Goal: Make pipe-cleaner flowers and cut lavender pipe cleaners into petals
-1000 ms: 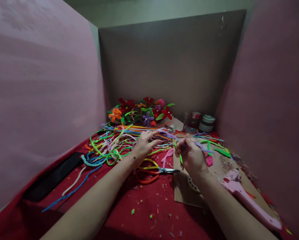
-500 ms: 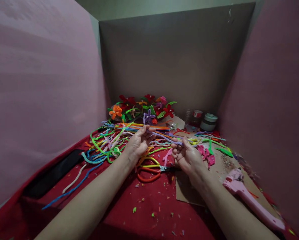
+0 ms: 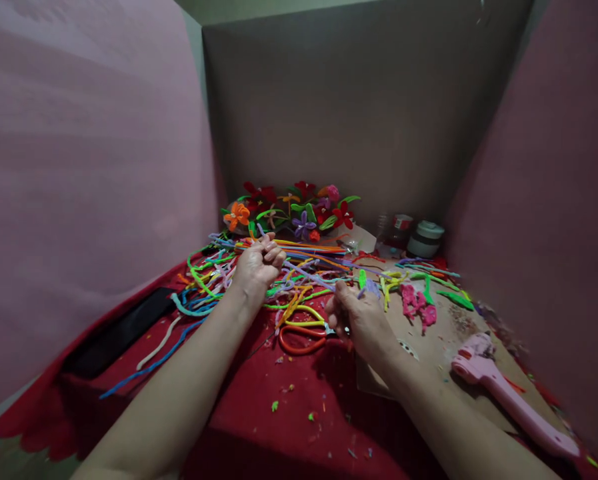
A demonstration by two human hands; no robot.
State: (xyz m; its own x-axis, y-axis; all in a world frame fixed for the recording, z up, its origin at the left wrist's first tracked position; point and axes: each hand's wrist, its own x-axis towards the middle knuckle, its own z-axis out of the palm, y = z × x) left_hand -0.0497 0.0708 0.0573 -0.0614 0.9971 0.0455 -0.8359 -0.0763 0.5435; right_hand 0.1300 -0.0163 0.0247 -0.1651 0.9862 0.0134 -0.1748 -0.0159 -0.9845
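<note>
A lavender pipe cleaner (image 3: 309, 275) runs slantwise between my two hands. My left hand (image 3: 259, 270) is closed around its far end, and a short tip sticks up above the fingers. The other end is pinched by my right hand (image 3: 363, 320), lower and nearer to me. Scissors (image 3: 303, 340) with one red and one yellow handle lie between my forearms, their blades partly hidden by the right hand. Below and around the left hand is a tangle of several coloured pipe cleaners (image 3: 199, 283).
Pipe-cleaner flowers (image 3: 303, 223) stand at the back. A pink glue gun (image 3: 509, 400) lies on cardboard (image 3: 436, 343) at the right, near pink fuzzy pieces (image 3: 419, 307). A lidded jar (image 3: 425, 240) is behind. A black flat object (image 3: 121, 330) rests on the red cloth (image 3: 273, 440).
Both hands have shifted left, the lavender pipe cleaner still stretched between them. My left hand's fingers are more curled, and my right hand now covers part of the scissors. The view has shifted slightly.
</note>
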